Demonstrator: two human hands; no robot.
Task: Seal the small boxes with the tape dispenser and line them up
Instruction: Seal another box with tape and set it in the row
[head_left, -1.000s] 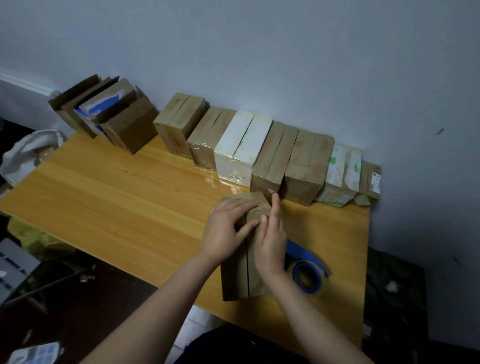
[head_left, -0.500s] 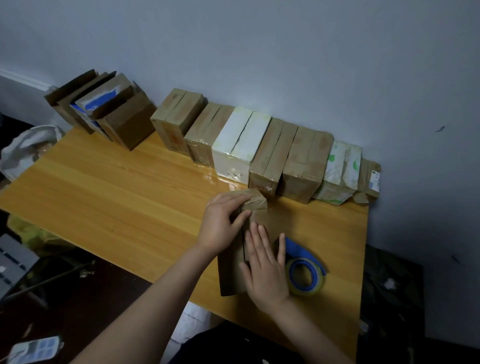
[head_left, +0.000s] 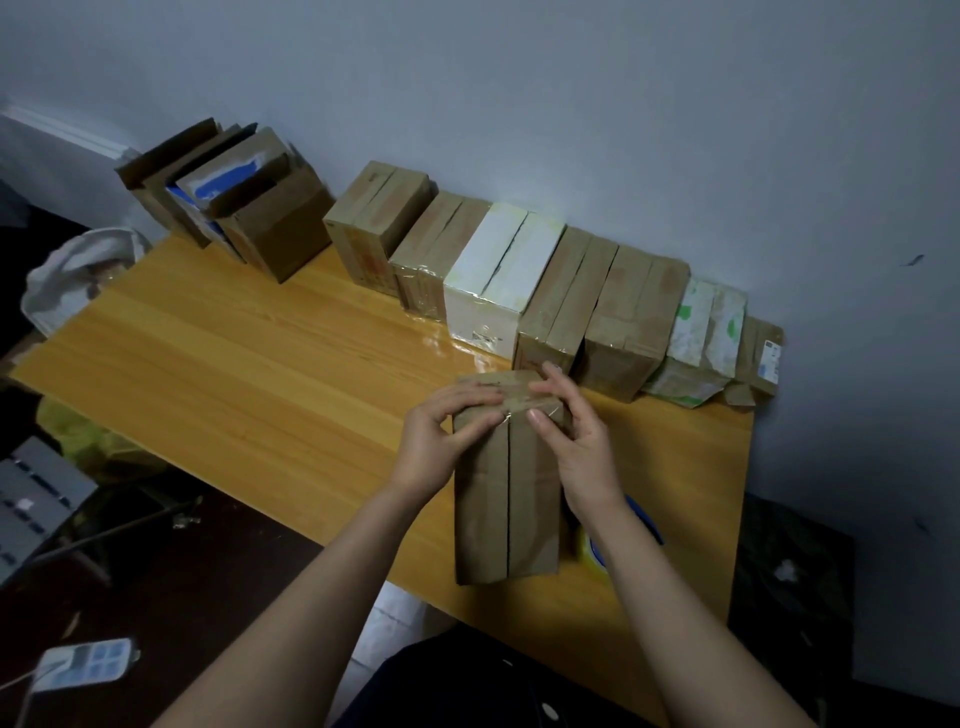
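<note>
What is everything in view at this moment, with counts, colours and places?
front box: one, brown, near table edge, under both hands
lined-up boxes: seven, five brown, one white, one white-green, along the wall
open cartons: count unclear, brown, far left corner
tape dispenser: one, blue with yellowish roll, partly behind right forearm
table: one, yellow wood
bag: one, white, left of table
left hand: grips front box's far end
right hand: grips front box's far end
</note>
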